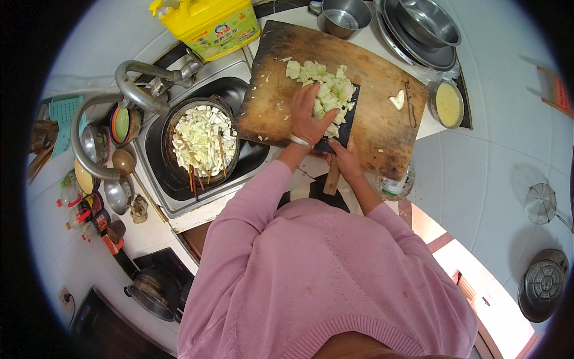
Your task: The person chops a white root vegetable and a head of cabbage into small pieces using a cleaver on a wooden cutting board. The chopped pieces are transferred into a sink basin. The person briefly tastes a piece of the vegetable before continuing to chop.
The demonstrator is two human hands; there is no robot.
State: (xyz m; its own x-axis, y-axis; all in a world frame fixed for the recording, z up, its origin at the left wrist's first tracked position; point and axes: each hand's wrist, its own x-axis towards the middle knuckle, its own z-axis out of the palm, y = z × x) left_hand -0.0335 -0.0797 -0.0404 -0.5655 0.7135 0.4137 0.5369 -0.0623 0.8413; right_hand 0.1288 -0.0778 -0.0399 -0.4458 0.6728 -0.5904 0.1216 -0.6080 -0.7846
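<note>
A wooden cutting board (376, 103) bears a heap of chopped pale green cabbage (329, 92), part of it lying on the dark blade of a cleaver (346, 128). My left hand (309, 114) rests with spread fingers against the near left side of the heap. My right hand (344, 157) grips the cleaver where blade and wooden handle meet; the handle points towards my body. To the left, a round dark pan (168, 157) in the sink holds more chopped cabbage (204, 139), with several chopsticks lying across it. A white cut piece (397, 99) and a peeler (410, 105) lie at the board's right.
A curved metal faucet (143, 96) reaches over the sink (175, 208). A yellow jug (219, 27) stands behind it. Beyond the board are a steel pot (344, 18), stacked metal bowls (430, 22) and a bowl of yellow contents (448, 105). Bottles and ladles crowd the left counter.
</note>
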